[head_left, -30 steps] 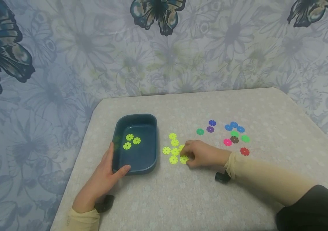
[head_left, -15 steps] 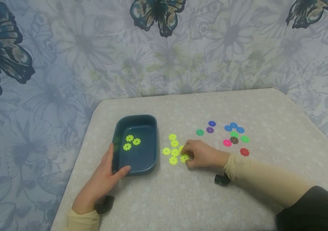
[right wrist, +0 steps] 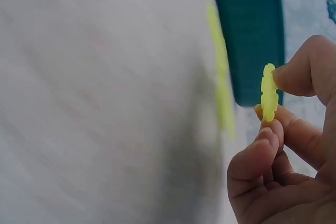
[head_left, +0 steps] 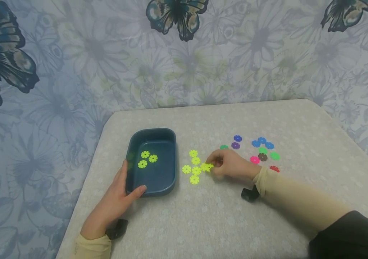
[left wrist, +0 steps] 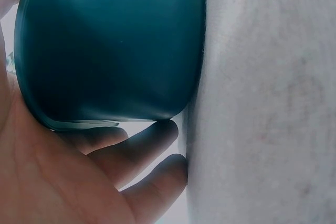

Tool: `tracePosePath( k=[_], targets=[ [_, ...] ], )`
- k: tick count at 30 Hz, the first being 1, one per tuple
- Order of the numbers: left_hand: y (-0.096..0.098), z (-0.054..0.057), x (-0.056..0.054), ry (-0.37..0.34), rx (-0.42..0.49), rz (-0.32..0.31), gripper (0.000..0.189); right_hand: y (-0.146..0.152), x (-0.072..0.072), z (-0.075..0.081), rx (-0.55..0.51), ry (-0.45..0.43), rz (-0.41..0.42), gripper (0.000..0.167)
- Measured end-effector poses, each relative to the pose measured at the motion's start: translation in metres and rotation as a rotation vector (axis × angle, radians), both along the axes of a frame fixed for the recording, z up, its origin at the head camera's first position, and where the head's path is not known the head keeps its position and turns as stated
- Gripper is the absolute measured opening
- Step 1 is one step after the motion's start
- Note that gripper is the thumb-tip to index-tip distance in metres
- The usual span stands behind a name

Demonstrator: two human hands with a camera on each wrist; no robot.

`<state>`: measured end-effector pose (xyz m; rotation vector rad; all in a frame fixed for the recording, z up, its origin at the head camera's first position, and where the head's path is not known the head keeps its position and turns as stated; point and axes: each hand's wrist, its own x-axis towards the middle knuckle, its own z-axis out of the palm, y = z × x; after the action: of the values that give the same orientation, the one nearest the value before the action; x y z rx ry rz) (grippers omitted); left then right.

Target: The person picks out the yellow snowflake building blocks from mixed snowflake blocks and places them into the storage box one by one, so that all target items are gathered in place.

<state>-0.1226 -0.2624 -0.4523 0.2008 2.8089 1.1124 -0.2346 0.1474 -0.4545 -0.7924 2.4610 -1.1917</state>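
Note:
My left hand (head_left: 114, 199) grips the near left corner of a dark teal rectangular dish (head_left: 158, 180), thumb over the rim and fingers along the outer side. In the left wrist view the fingers (left wrist: 139, 142) lie against the dish wall. Inside the dish are 3 yellow flower-shaped discs (head_left: 153, 158). My right hand (head_left: 232, 163) pinches another yellow notched disc (right wrist: 269, 93) between thumb and fingertips, edge-on in the right wrist view. It is raised over the right side of a group of several yellow discs (head_left: 194, 179) lying on the table beside the dish.
Right of the yellow group lie purple discs (head_left: 235, 145), blue discs (head_left: 262, 140), green discs (head_left: 275, 156), a pink disc (head_left: 254, 159), a brown disc (head_left: 263, 157) and a red disc (head_left: 274, 168) partly behind the sleeve. A patterned wall (head_left: 190, 72) stands behind the table (head_left: 187, 223).
My right hand has taken a yellow disc from the near right of the group and lifted it up and slightly away. The left hand and the dish stay in place.

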Motion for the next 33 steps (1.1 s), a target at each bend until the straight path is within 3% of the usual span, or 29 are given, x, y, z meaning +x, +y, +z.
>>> tracePosePath(
  k=[4, 12, 17, 27, 33],
  targets=[
    [0.0, 0.001, 0.0, 0.015, 0.0, -0.007, 0.112, 0.005, -0.014, 0.014, -0.037, 0.007, -0.011, 0.026],
    [-0.001, 0.004, 0.001, 0.03, 0.008, -0.007, 0.111, 0.012, -0.05, 0.063, -0.065, 0.109, -0.06, 0.022],
    [-0.001, 0.003, 0.001, 0.016, 0.007, -0.005, 0.112, 0.02, -0.07, 0.071, -0.016, 0.096, -0.113, 0.022],
    [-0.001, 0.0, 0.001, 0.016, 0.009, -0.012, 0.112, 0.007, -0.081, 0.085, -0.006, 0.087, -0.14, 0.022],
    [-0.001, 0.001, 0.0, 0.022, 0.016, -0.012, 0.112, -0.03, -0.088, 0.116, -0.017, 0.052, -0.119, 0.025]
  ],
)
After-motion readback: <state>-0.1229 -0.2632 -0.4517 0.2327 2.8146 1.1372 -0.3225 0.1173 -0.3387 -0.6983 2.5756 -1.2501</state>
